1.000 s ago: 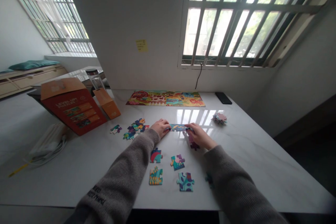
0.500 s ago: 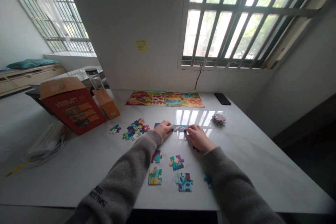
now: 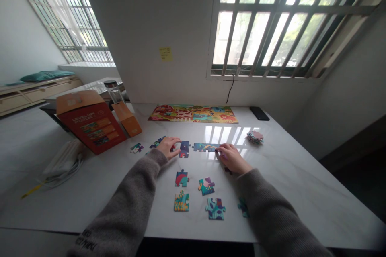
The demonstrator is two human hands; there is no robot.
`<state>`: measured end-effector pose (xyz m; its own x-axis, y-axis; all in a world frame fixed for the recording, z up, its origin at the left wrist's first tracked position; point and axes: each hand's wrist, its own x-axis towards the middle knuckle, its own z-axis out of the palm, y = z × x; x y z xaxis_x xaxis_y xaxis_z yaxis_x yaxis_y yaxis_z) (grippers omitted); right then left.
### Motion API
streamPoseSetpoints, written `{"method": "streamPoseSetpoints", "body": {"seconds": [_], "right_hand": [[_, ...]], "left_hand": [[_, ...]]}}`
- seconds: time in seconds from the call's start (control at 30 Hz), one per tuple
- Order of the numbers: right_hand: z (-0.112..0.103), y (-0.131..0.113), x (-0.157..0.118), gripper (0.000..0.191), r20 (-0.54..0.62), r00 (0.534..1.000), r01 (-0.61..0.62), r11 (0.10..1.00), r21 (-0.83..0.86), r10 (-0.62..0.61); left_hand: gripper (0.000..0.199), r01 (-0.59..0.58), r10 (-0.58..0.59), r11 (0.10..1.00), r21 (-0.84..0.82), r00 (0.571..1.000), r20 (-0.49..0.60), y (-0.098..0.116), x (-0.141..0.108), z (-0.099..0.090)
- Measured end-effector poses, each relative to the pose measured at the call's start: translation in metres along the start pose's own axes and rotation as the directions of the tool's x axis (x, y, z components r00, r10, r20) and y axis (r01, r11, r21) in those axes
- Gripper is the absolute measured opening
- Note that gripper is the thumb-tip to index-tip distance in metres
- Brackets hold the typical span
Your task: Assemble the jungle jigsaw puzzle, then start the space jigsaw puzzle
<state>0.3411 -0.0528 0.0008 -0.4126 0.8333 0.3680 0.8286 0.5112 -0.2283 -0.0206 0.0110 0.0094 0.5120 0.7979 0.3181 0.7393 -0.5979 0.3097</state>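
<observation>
Now: puzzle strip (image 3: 205, 147) lying flat on marble table (image 3: 301, 192) | right hand (image 3: 232, 158) curled on its end, seemingly steadying it, pinch unclear | left hand (image 3: 167, 147) spread, fingertips at navy piece (image 3: 184, 149) | loose pieces (image 3: 215, 209) set apart, apparently for easy reach

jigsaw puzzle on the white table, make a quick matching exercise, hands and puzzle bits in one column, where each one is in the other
Things
1. left hand
2. right hand
3. assembled puzzle
4. small stack of puzzle pieces

Places
a. at the right end of the row of joined pieces
b. along the far edge of the marble table, below the window
c. beside the dark blue piece
d. on the right side of the table

Pairs: 1-c, 2-a, 3-b, 4-d
</observation>
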Motion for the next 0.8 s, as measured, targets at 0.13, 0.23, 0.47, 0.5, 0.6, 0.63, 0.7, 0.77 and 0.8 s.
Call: {"method": "streamPoseSetpoints", "body": {"seconds": [0.13, 0.23, 0.47, 0.5, 0.6, 0.63, 0.7, 0.77, 0.8], "right_hand": [[-0.002, -0.004, 0.000, 0.031, -0.002, 1.000, -0.009, 1.000, -0.007, 0.009], [-0.003, -0.005, 0.001, 0.029, 0.006, 1.000, -0.016, 1.000, -0.014, 0.016], [-0.004, -0.005, 0.001, 0.025, 0.001, 1.000, -0.019, 1.000, -0.007, 0.019], [-0.003, -0.005, 0.001, 0.025, 0.001, 1.000, -0.019, 1.000, -0.006, 0.019], [-0.003, -0.006, 0.001, 0.026, 0.000, 1.000, -0.023, 1.000, -0.007, 0.023], [-0.003, -0.006, 0.001, 0.026, 0.001, 1.000, -0.025, 1.000, -0.008, 0.025], [-0.004, -0.007, 0.001, 0.025, 0.004, 1.000, -0.029, 1.000, -0.009, 0.029], [-0.005, -0.008, 0.001, 0.025, 0.009, 1.000, -0.028, 1.000, -0.007, 0.028], [-0.005, -0.008, 0.001, 0.025, 0.009, 1.000, -0.027, 1.000, -0.006, 0.027]], "left_hand": [[0.053, -0.030, 0.029, 0.999, 0.012, 0.995, 0.091, 0.012, -0.003, 0.009], [0.049, -0.028, 0.025, 0.999, 0.024, 0.993, 0.114, 0.024, 0.001, 0.011], [0.046, -0.003, 0.000, 1.000, 0.025, 0.990, 0.138, 0.016, -0.004, 0.000], [0.046, 0.001, -0.004, 1.000, 0.027, 0.990, 0.143, 0.013, -0.006, -0.001], [0.045, 0.009, -0.013, 1.000, 0.029, 0.988, 0.152, 0.007, -0.010, -0.003], [0.045, 0.013, -0.017, 0.999, 0.029, 0.988, 0.151, 0.007, -0.011, -0.002], [0.045, 0.022, -0.026, 0.999, 0.031, 0.989, 0.147, 0.008, -0.011, 0.001], [0.044, 0.029, -0.034, 0.999, 0.033, 0.989, 0.146, 0.010, -0.011, 0.003], [0.044, 0.031, -0.035, 0.999, 0.030, 0.989, 0.142, 0.011, -0.010, 0.004]]}}
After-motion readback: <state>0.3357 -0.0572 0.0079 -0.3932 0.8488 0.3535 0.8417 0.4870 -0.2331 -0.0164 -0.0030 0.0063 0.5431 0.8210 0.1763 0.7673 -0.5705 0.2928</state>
